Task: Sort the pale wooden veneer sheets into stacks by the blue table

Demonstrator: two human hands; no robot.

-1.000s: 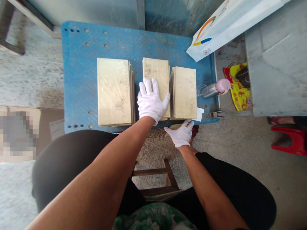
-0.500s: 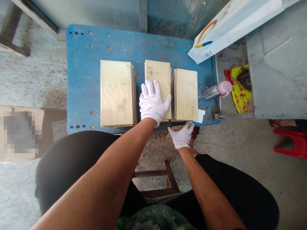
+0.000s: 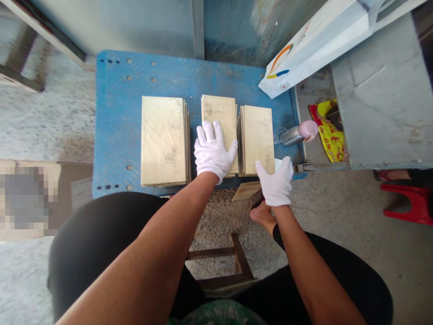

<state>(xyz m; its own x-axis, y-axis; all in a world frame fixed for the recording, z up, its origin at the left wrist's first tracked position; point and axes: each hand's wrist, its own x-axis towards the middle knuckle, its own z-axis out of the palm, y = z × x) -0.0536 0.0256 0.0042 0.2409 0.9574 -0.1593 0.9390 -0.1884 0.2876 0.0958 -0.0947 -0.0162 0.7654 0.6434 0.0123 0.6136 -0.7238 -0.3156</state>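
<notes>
Three stacks of flat yellowish rectangular plates stand on the blue table (image 3: 118, 108): a wide left stack (image 3: 164, 140), a middle stack (image 3: 219, 108) and a right stack (image 3: 257, 135). In a white glove, my left hand (image 3: 214, 153) lies flat on the middle stack with its fingers spread. My right hand (image 3: 276, 185), also gloved, is at the near right corner of the right stack, thumb and fingers apart, holding nothing visible. Whether its thumb touches the top plate I cannot tell. A single plate (image 3: 246, 190) shows below the table's front edge, left of my right hand; what supports it is hidden.
A steel bottle with a pink lid (image 3: 301, 132) stands on the table's right side. Behind it leans a white paper bag (image 3: 304, 49). A grey metal surface (image 3: 372, 108) borders the right. A wooden stool (image 3: 213, 253) is below me, and a red stool (image 3: 402, 203) stands farther right.
My right hand has moved up and right, away from the plate below the table edge, and its fingers have spread. My left hand stays on the middle stack. The view has shifted slightly.
</notes>
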